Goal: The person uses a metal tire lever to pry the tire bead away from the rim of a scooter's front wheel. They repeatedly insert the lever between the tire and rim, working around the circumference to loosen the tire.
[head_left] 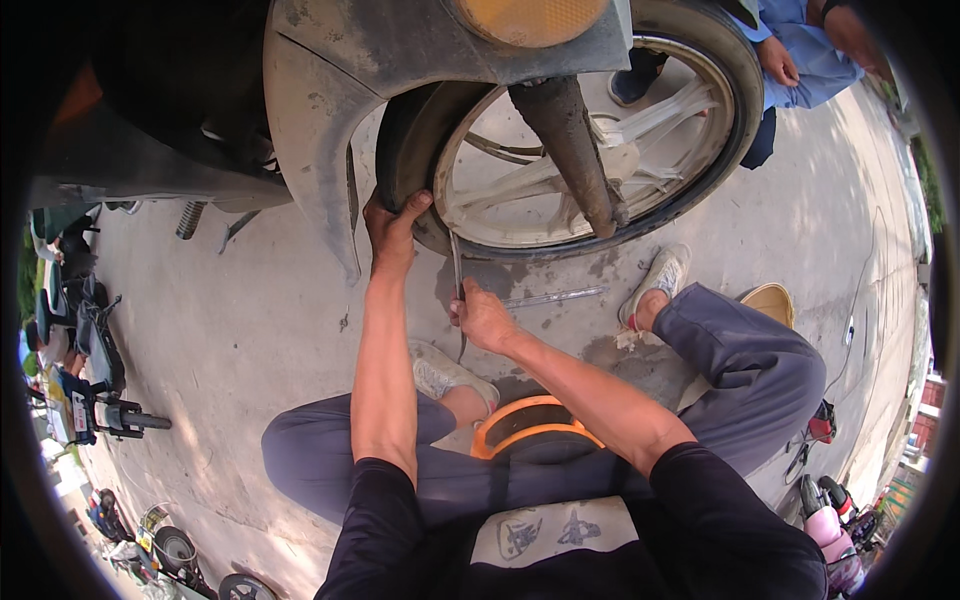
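A motorbike's front wheel stands before me, with a black tyre (pixel 405 150) on a pale spoked rim (pixel 618 155). My left hand (pixel 393 232) is closed round the tyre's near left side, thumb on top and the other fingers partly hidden behind it. My right hand (pixel 486 318) grips a thin metal tyre lever (pixel 458 262). The lever's upper end meets the rim edge beside my left hand; its lower end pokes out below my fist. On the ground just beyond my right hand lies another metal bar (pixel 555 298).
The fork leg (pixel 572 150) crosses the wheel, under the grey fairing (pixel 330 100). An orange-edged object (pixel 535 403) sits between my legs. At the far right is another person in blue (pixel 800 55). Parked motorbikes (pixel 110 410) line the left; a tan bowl-like object (pixel 770 303) lies past my right knee.
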`<act>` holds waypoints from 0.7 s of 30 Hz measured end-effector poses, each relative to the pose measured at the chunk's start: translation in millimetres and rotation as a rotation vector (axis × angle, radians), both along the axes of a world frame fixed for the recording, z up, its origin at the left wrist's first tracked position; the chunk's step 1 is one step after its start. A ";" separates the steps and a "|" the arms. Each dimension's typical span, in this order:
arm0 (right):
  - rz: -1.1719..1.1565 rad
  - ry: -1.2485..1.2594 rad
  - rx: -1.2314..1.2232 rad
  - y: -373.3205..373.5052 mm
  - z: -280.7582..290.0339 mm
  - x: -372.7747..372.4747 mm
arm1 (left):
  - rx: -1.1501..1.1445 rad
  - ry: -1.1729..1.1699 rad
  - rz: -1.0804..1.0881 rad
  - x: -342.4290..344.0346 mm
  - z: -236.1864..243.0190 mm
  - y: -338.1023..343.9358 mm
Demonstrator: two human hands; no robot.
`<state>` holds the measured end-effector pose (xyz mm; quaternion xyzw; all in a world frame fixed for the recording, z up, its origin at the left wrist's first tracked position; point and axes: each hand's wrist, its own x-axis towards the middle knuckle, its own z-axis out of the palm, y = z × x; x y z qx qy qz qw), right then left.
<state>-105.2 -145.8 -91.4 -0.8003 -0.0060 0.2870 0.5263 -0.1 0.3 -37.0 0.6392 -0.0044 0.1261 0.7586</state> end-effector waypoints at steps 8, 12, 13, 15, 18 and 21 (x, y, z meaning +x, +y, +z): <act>-0.018 -0.083 0.028 24.4 -15.6 -4.9 | -0.001 -0.032 0.041 -4.0 4.8 -1.7; 0.075 -0.262 -0.428 1.0 -16.3 10.8 | 0.060 -0.006 0.039 0.3 6.8 -4.5; 0.170 -0.272 -0.464 -4.9 -37.3 8.6 | 0.034 -0.031 0.032 2.8 6.7 -6.8; 0.181 -0.225 -0.394 -7.4 -29.4 -20.7 | 0.001 -0.021 0.039 -5.3 6.4 -1.1; 0.136 -0.098 -0.261 -27.6 -11.0 -44.4 | 0.074 -0.012 0.023 -1.7 17.5 -1.0; 0.086 -0.078 -0.243 -68.5 13.4 -43.0 | 0.051 -0.033 -0.032 -2.8 36.0 -7.4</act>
